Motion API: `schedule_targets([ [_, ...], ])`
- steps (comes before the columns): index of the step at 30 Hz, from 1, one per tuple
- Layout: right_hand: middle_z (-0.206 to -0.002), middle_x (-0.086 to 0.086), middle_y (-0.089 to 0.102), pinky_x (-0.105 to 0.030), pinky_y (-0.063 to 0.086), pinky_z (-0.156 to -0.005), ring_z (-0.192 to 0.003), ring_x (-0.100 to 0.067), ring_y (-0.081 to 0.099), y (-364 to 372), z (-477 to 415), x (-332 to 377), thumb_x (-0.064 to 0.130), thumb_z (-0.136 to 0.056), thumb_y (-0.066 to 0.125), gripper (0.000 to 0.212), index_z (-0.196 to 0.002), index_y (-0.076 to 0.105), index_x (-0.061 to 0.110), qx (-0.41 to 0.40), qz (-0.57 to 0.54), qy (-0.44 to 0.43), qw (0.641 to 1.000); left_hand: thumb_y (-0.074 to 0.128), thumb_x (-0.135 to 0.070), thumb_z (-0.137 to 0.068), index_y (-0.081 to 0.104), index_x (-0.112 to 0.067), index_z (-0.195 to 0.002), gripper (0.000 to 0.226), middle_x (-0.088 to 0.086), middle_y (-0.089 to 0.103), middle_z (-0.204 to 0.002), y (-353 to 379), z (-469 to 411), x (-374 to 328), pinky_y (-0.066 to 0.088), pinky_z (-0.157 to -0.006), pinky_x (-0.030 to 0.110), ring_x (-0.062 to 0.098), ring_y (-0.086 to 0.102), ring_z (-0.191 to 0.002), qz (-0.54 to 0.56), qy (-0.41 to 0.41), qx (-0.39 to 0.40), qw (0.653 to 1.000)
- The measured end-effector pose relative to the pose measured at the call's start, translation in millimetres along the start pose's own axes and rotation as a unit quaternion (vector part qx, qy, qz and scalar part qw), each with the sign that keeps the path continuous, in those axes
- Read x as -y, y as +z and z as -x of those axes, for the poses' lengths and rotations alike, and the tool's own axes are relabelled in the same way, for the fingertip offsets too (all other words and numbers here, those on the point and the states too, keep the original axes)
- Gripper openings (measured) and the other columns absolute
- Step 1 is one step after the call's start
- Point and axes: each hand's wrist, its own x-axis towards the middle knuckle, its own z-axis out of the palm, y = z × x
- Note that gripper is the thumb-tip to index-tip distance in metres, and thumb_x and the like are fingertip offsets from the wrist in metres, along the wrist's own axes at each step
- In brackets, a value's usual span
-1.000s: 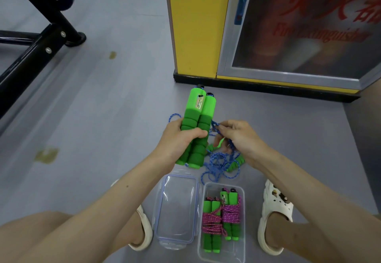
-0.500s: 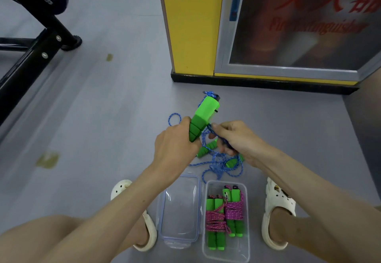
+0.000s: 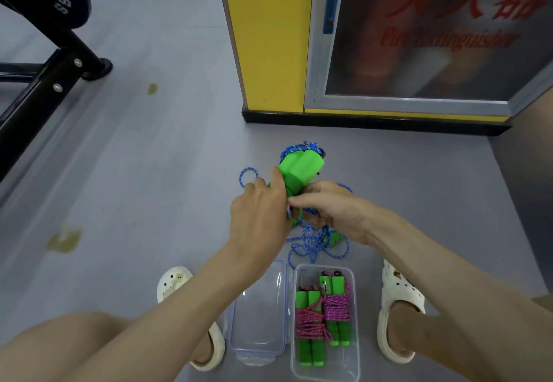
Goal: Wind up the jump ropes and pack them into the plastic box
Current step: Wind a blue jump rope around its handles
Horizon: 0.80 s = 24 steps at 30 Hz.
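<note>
— Squatting over the box (image 3: 324,369), what do you see nearest you?

— It sits on the floor (image 3: 149,172) between my feet, clear plastic, with two ropes (image 3: 321,316) already in it: green foam handles side by side, pink cord wound round their middles. The lid (image 3: 258,307) lies open just to its left, touching it.

— And your hands?

— A little farther out, close together, both busy on the blue rope. My left hand (image 3: 258,220) is clamped round the lower part of the green handles (image 3: 300,169), which point up and away from me. My right hand (image 3: 335,211) pinches the cord (image 3: 314,241) right against them, fingers closed on it.

— How does that rope look?

— Thin, braided, blue with white flecks. A few strands sit at the handle tops, one small loop sticks out left of my left hand, and most of it lies in a loose tangle on the floor under my right hand, just beyond the box. There seems to be another green handle in that tangle.

— What could go wrong?

— I judge that the slack could snag on itself or on that handle as I pull, and knot. If my pinch loosens, the turns could slide off the smooth foam. A fat, uneven bundle might not fit beside the other two.
</note>
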Motion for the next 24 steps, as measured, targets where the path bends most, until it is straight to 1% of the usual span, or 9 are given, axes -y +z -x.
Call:
schedule_targets([
  [4, -0.056, -0.003, 0.051, -0.021, 0.027, -0.042, -0.042, -0.011, 0.029, 4, -2, -4, 0.054, -0.087, 0.055, 0.044, -0.081, 0.057, 0.01, -0.083, -0.146, 0.015, 0.986, 0.087, -0.021, -0.033, 0.065, -0.001, -0.11, 0.082, 0.007, 0.054, -0.063, 12, 1, -7, 0.017, -0.041, 0.022, 0.021, 0.054, -0.052, -0.017, 0.023, -0.066, 0.997],
  [7, -0.042, 0.0, 0.044, -0.02, 0.024, -0.039, -0.036, -0.009, 0.028, 2, -4, -7, 0.048, -0.087, 0.058, 0.041, -0.069, 0.054, 0.012, -0.159, -0.143, 0.018, 0.977, 0.083, -0.035, -0.054, 0.05, -0.004, -0.132, 0.091, 0.009, 0.054, -0.085, 16, 5, -14, 0.029, -0.046, 0.027, 0.024, 0.056, -0.075, 0.056, 0.026, -0.054, 0.997],
  [9, -0.037, 0.003, 0.039, -0.019, 0.025, -0.038, -0.033, -0.009, 0.03, -1, -3, -6, 0.046, -0.088, 0.057, 0.04, -0.067, 0.053, 0.012, -0.183, -0.137, 0.015, 0.973, 0.074, -0.04, -0.071, 0.028, -0.016, -0.145, 0.09, 0.006, 0.043, -0.105, 15, 1, -18, 0.04, -0.067, 0.031, 0.023, 0.046, -0.098, 0.218, 0.002, 0.029, 0.976],
  [10, -0.036, 0.004, 0.039, -0.018, 0.026, -0.037, -0.032, -0.008, 0.03, -4, -2, -5, 0.044, -0.089, 0.057, 0.038, -0.068, 0.054, 0.012, -0.191, -0.14, 0.014, 0.972, 0.073, -0.041, -0.071, 0.022, -0.024, -0.144, 0.091, 0.003, 0.036, -0.11, 12, -3, -16, 0.041, -0.079, 0.029, 0.019, 0.041, -0.104, 0.328, -0.026, 0.101, 0.939],
  [12, -0.037, 0.008, 0.04, -0.017, 0.025, -0.036, -0.032, -0.006, 0.031, -11, 0, -4, 0.042, -0.09, 0.055, 0.035, -0.07, 0.057, 0.013, -0.195, -0.134, 0.011, 0.972, 0.074, -0.046, -0.065, 0.023, -0.038, -0.136, 0.088, 0.0, 0.037, -0.117, 1, -13, -12, 0.043, -0.087, 0.027, 0.014, 0.045, -0.109, 0.512, -0.095, 0.223, 0.824],
  [15, -0.05, 0.002, 0.032, -0.02, 0.018, -0.038, -0.037, -0.007, 0.022, -20, 2, -3, 0.043, -0.089, 0.055, 0.035, -0.07, 0.055, 0.014, -0.172, -0.134, 0.001, 0.976, 0.074, -0.037, -0.079, 0.044, -0.029, -0.127, 0.058, 0.005, 0.059, -0.114, -7, -18, -1, 0.055, -0.075, 0.031, 0.017, 0.064, -0.096, 0.632, -0.15, 0.291, 0.702],
  [18, -0.055, -0.002, 0.035, -0.018, 0.021, -0.036, -0.034, -0.006, 0.025, -21, 5, 1, 0.042, -0.09, 0.054, 0.036, -0.067, 0.054, 0.015, -0.141, -0.139, -0.007, 0.98, 0.069, -0.043, -0.074, 0.057, -0.013, -0.123, 0.058, 0.013, 0.068, -0.114, -5, -12, 4, 0.054, -0.077, 0.04, 0.026, 0.068, -0.097, 0.669, -0.161, 0.367, 0.626],
  [21, -0.044, 0.007, 0.053, -0.014, 0.032, -0.034, -0.031, -0.002, 0.043, -16, 10, 6, 0.039, -0.093, 0.051, 0.036, -0.071, 0.059, 0.013, -0.127, -0.126, 0.001, 0.984, 0.064, -0.038, -0.079, 0.058, -0.006, -0.123, 0.055, 0.016, 0.067, -0.114, -5, -5, 4, 0.045, -0.093, 0.05, 0.037, 0.064, -0.106, 0.703, -0.16, 0.399, 0.566],
  [24, -0.037, 0.01, 0.049, -0.012, 0.031, -0.033, -0.03, -0.001, 0.043, -17, 11, 7, 0.043, -0.093, 0.052, 0.038, -0.068, 0.056, 0.015, -0.147, -0.094, 0.012, 0.985, 0.064, -0.031, -0.079, 0.058, -0.001, -0.123, 0.053, 0.021, 0.067, -0.113, -6, -7, 4, 0.041, -0.101, 0.054, 0.039, 0.064, -0.104, 0.706, -0.151, 0.388, 0.573],
])
